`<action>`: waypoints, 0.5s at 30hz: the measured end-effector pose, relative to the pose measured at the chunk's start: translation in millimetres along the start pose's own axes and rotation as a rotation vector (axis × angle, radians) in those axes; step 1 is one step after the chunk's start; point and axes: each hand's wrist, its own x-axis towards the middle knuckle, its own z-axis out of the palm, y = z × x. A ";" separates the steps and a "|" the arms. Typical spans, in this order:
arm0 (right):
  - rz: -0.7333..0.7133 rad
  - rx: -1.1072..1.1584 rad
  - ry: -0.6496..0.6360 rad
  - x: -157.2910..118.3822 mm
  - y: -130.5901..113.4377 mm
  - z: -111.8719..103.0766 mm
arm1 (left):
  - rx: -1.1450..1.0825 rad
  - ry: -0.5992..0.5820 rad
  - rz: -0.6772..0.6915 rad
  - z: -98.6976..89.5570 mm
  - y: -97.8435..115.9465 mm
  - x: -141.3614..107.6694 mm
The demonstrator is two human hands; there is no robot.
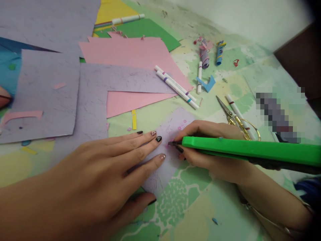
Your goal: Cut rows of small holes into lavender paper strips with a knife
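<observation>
My left hand lies flat with fingers stretched out, pressing on a small piece of purple paper. Across from it, my right hand grips a long bright green utility knife. Its narrow dark tip touches or hovers just over the paper, close to my left fingertips; the exact contact cannot be made out. Small pink drawn marks show on the paper near the tip. Part of the paper is hidden under both hands.
Gold-handled scissors and a white marker lie beyond my right hand. Two markers rest on purple and pink sheets. Rolled paper pieces stand farther back. Another person's fingertip shows at the left edge.
</observation>
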 end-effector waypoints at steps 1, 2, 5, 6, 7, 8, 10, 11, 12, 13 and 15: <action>0.012 0.004 -0.008 -0.1 0.4 0.0 | 0.002 -0.003 0.003 0.1 0.0 0.3; 0.018 0.015 -0.018 -0.2 0.9 0.1 | 0.003 -0.002 0.003 0.1 -0.1 0.6; 0.053 0.068 -0.022 -1.2 2.9 0.6 | 0.006 0.004 0.003 0.0 -0.3 0.9; 0.063 0.090 -0.020 -1.7 3.5 0.7 | 0.006 0.005 0.002 0.0 -0.4 0.8; 0.070 0.111 -0.018 -2.3 4.1 0.6 | 0.006 0.004 0.004 -0.1 -0.5 0.6; 0.078 0.125 -0.018 -2.7 4.6 0.4 | 0.005 0.003 0.003 -0.3 -0.6 0.3; 0.091 0.140 -0.026 -3.3 4.9 -0.2 | 0.006 -0.002 0.005 -0.5 -1.1 -0.5; 0.097 0.138 -0.029 -3.4 4.7 -0.6 | 0.009 -0.007 0.007 -0.6 -1.3 -0.9; 0.103 0.129 -0.035 -3.2 4.3 -1.0 | 0.012 -0.011 0.009 -0.7 -1.5 -1.3; 0.106 0.118 -0.042 -2.9 3.7 -1.4 | 0.015 -0.008 0.009 -0.8 -1.5 -1.8; 0.101 0.102 -0.044 -2.0 2.6 -1.9 | 0.016 0.003 0.009 -0.9 -1.2 -2.4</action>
